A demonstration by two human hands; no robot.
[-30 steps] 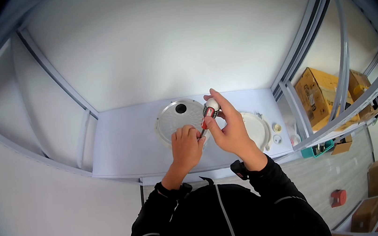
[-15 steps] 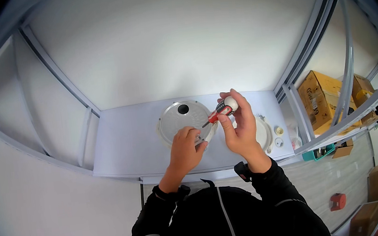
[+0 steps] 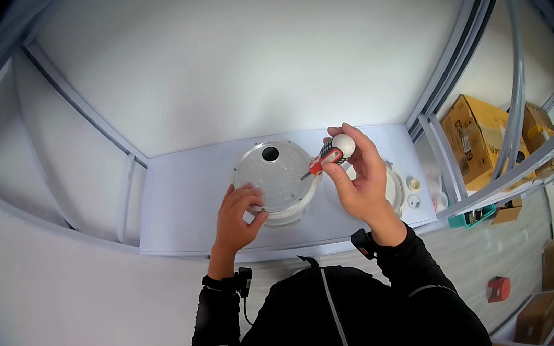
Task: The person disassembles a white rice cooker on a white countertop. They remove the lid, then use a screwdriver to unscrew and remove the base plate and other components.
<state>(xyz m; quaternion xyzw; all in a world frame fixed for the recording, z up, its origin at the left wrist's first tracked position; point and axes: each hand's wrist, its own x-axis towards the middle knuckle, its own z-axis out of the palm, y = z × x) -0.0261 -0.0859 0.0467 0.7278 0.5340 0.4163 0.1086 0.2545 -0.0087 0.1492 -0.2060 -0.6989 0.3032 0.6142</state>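
Note:
A round housing point(image 3: 289, 212) with a clear, shiny lid point(image 3: 276, 180) and a black round hole point(image 3: 270, 154) near its far edge lies on the white table. My left hand point(image 3: 235, 216) grips its near-left rim, fingers curled over the lid and thumb against the side. In my right hand point(image 3: 365, 186) is a screwdriver point(image 3: 328, 158) with a red, white and black handle. Its short shaft slants down to the left, with the tip over the lid's right edge. Whether the tip touches a screw there, I cannot tell.
Right of my right hand lies a white round part point(image 3: 396, 189), partly covered by the hand. Beside it sit a small yellowish ring point(image 3: 414, 184) and a small white disc point(image 3: 414, 201). Metal frame posts flank the table point(image 3: 175, 185). Cardboard boxes point(image 3: 477, 141) stand farther right, a red stool point(image 3: 499, 289) on the floor.
My left hand has moved left, from the lid's near-right area to the near-left rim. The screwdriver stays in my right hand, shifted slightly right, its tip still by the lid's right edge.

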